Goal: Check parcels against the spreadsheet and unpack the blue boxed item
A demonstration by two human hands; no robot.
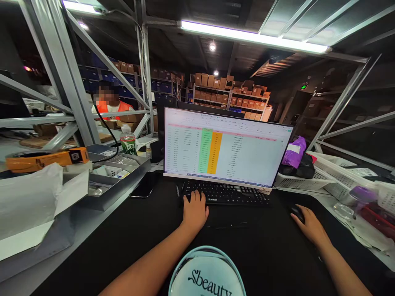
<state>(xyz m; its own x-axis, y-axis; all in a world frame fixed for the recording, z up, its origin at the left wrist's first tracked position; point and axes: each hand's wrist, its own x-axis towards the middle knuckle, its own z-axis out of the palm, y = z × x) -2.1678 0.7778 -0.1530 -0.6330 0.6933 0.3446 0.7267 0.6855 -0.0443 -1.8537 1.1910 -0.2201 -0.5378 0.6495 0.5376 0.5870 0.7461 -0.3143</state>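
Note:
My left hand rests palm down on the left end of a black keyboard, its fingers stretched out and slightly apart. At the right, my right hand is curved over a black computer mouse on the dark desk mat. Behind the keyboard stands a monitor showing a spreadsheet with a green and an orange column. Close to me, between my forearms, is a light blue round item lettered "Sbeauty". A black phone lies left of the keyboard.
Left of the mat are a grey divided tray, a drink bottle, an orange tape-like band and a white package. White baskets with a purple bag flank the right side. Behind sits a person in an orange vest.

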